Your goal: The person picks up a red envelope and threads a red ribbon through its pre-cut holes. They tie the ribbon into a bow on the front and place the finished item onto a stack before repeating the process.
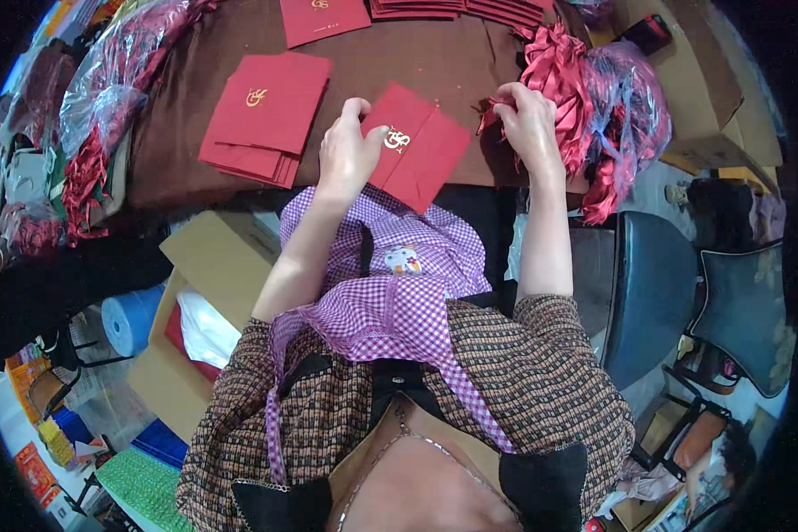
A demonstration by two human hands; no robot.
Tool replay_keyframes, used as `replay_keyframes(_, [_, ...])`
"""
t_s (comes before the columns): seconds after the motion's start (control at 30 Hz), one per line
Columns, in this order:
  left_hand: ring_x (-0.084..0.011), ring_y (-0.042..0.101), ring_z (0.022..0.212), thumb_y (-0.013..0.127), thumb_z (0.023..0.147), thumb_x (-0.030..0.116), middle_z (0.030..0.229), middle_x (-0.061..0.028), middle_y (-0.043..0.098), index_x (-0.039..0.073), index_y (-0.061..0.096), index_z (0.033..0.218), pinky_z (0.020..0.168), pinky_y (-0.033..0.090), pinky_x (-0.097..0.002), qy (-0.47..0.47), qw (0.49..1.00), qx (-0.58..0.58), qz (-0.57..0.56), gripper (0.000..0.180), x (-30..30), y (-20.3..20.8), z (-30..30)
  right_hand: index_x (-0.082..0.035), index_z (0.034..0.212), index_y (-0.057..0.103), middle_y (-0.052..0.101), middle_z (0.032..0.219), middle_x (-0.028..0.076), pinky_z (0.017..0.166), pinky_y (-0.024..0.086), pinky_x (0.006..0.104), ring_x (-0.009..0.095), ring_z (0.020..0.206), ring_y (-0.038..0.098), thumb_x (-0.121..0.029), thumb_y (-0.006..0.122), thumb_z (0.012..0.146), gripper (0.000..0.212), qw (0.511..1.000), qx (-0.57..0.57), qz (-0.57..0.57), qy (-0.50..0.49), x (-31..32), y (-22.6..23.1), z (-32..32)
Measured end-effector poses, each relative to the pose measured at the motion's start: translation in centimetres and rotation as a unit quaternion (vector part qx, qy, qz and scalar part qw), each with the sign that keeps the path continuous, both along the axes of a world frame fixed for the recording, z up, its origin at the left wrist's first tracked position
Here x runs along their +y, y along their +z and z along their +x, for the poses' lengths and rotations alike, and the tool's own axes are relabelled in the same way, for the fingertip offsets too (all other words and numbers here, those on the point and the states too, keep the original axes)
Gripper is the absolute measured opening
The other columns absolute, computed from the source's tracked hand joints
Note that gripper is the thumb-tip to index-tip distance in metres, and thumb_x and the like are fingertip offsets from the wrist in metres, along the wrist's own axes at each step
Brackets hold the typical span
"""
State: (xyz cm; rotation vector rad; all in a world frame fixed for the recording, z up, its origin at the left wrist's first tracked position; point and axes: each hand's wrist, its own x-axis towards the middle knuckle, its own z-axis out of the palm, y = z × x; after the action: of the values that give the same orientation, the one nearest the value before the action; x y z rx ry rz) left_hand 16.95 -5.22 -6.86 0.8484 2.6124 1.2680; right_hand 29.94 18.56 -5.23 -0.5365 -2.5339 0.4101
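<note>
A red paper envelope with a gold emblem lies tilted at the table's near edge. My left hand grips its left side, thumb on top near the emblem; the fingers underneath are partly hidden. To the right, my right hand has its thumb and fingers closed on the end of a red satin ribbon. That ribbon is beside a large bunch of red ribbons hanging over the table edge. A loose stack of matching red envelopes rests left of my left hand.
More envelopes lie at the far side of the brown-covered table. Bagged ribbons sit at the right, near a cardboard box. Dark chairs stand right; an open carton is left. Another person's hand shows far left.
</note>
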Motion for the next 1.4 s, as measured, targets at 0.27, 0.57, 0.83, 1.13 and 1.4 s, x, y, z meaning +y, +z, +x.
replay_keyframes(0.27, [-0.0332, 0.051, 0.08, 0.078, 0.067, 0.014, 0.081, -0.0136, 0.052, 0.003, 0.055, 0.085, 0.074, 0.042, -0.0425, -0.002, 0.973, 0.232, -0.007, 0.031, -0.2, -1.1, -0.3, -0.009, 0.091, 0.07, 0.064, 0.084, 0.01, 0.077, 0.042, 0.0398, 0.028, 0.085, 0.059, -0.016, 0.065, 0.079, 0.015, 1.0, -0.012, 0.019, 0.009, 0.2, 0.4, -0.6])
replay_keyframes(0.57, [-0.0218, 0.06, 0.072, 0.07, 0.076, 0.01, 0.077, -0.0102, 0.06, -0.002, 0.055, 0.091, 0.064, 0.048, -0.0337, -0.027, 0.999, -0.02, -0.003, 0.024, 0.3, -0.1, -0.9, -0.006, 0.097, 0.068, 0.062, 0.081, 0.011, 0.073, 0.044, 0.0394, 0.029, 0.082, 0.058, -0.011, 0.061, 0.082, 0.017, 0.997, 0.044, 0.035, 0.06, 0.5, 0.4, -1.0])
replay_keyframes(0.83, [-0.014, 0.063, 0.08, 0.059, 0.085, -0.001, 0.093, -0.0106, 0.066, -0.009, 0.056, 0.111, 0.072, 0.052, -0.0258, -0.026, 0.935, -0.307, 0.173, 0.028, 0.7, -1.3, -0.7, -0.004, 0.096, 0.067, 0.064, 0.085, 0.011, 0.077, 0.045, 0.0379, 0.028, 0.085, 0.06, -0.01, 0.061, 0.081, 0.017, 0.998, 0.029, 0.031, 0.055, -0.7, 1.8, -2.0])
replay_keyframes(1.13, [-0.016, 0.064, 0.085, 0.057, 0.086, -0.001, 0.098, -0.0129, 0.066, -0.007, 0.055, 0.114, 0.077, 0.052, -0.0273, -0.015, 0.89, -0.371, 0.266, 0.029, 0.6, 0.3, 0.2, 0.0, 0.102, 0.065, 0.067, 0.09, 0.012, 0.074, 0.049, 0.0294, 0.018, 0.083, 0.064, -0.005, 0.062, 0.082, 0.021, 0.988, 0.074, -0.1, 0.09, -0.7, 1.9, -1.5])
replay_keyframes(1.4, [-0.0151, 0.063, 0.086, 0.056, 0.087, -0.001, 0.099, -0.0125, 0.066, -0.007, 0.054, 0.115, 0.078, 0.052, -0.0264, 0.001, 0.879, -0.373, 0.298, 0.029, 0.6, 0.0, 0.3, -0.001, 0.09, 0.062, 0.064, 0.081, 0.01, 0.071, 0.047, 0.0315, 0.019, 0.078, 0.061, -0.009, 0.065, 0.078, 0.014, 0.981, 0.071, -0.147, 0.105, -5.4, 3.1, -3.8])
